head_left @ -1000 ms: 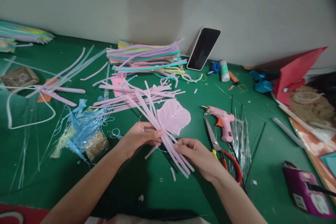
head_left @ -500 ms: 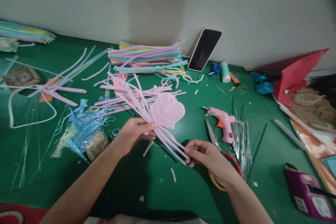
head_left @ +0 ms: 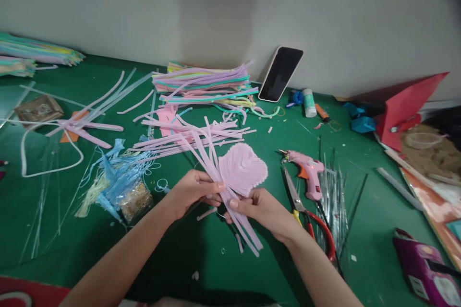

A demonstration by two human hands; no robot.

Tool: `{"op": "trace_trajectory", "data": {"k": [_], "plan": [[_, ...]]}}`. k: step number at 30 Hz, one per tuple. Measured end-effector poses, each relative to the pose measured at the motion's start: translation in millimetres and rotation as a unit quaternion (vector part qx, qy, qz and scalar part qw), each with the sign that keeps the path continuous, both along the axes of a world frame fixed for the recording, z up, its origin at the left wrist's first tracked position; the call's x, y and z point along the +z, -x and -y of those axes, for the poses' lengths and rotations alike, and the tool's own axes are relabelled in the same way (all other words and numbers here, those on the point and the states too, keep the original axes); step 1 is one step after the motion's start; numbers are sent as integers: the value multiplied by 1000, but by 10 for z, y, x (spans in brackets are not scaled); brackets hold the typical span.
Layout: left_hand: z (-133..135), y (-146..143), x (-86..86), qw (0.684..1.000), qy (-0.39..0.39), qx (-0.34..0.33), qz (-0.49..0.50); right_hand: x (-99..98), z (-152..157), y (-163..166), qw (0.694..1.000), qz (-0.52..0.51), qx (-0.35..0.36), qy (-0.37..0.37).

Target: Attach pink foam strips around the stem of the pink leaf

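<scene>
Between my hands is a bunch of pink pipe cleaners [head_left: 206,156], crossing where I grip them, with a flat, ribbed leaf-like piece [head_left: 242,169] of the same pink at its upper right. My left hand [head_left: 198,191] is closed on the crossing, thumb on top. Just to the right, my right hand [head_left: 257,208] pinches the strands below the leaf shape; their loose ends hang toward me past its fingers. A thin loop of wire or thread shows by the fingers. Scissors [head_left: 295,194] with red and yellow handles lie right of my right hand, beside a pink glue gun [head_left: 306,168].
Loose pink pipe cleaners [head_left: 216,129] and a multicoloured bundle [head_left: 205,81] lie behind. A phone [head_left: 281,74] leans on the wall. Blue tassels [head_left: 117,172] and a bag of beads [head_left: 136,201] are left; thin metallic sticks [head_left: 333,201] and a purple box [head_left: 425,264] are right.
My right hand has moved from the strands' lower ends up toward my left hand and now pinches nearer the crossing. The pink piece has shifted slightly right and down in view.
</scene>
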State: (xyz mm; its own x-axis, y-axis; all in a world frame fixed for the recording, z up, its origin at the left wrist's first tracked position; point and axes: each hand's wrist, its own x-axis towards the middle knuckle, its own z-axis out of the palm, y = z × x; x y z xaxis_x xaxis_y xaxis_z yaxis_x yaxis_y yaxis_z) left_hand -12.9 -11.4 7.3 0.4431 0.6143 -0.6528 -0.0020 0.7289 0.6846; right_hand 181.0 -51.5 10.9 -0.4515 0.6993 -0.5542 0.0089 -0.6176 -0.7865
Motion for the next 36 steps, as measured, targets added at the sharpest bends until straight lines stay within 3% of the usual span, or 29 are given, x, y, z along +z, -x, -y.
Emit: {"op": "trace_trajectory", "data": {"k": [4,9,16,21,31,36], "plan": [[-10,6,1,1000,-18,-4,4,-28,12,-15,999,2,-6,-34],[-16,38,-16,998,-63,2,-25,-64,27,-73,999,28,-17,-21],[32,-11,-25,995,-93,5,15,-86,-3,32,993,16,-118,-22],[65,-47,-37,993,-102,-6,-66,-66,-21,61,989,12,-131,-61],[54,-66,-17,996,-75,40,-17,-36,-19,110,974,55,-182,-124],[65,-63,-25,997,-78,26,-5,-64,-20,115,973,59,-179,-135]]}}
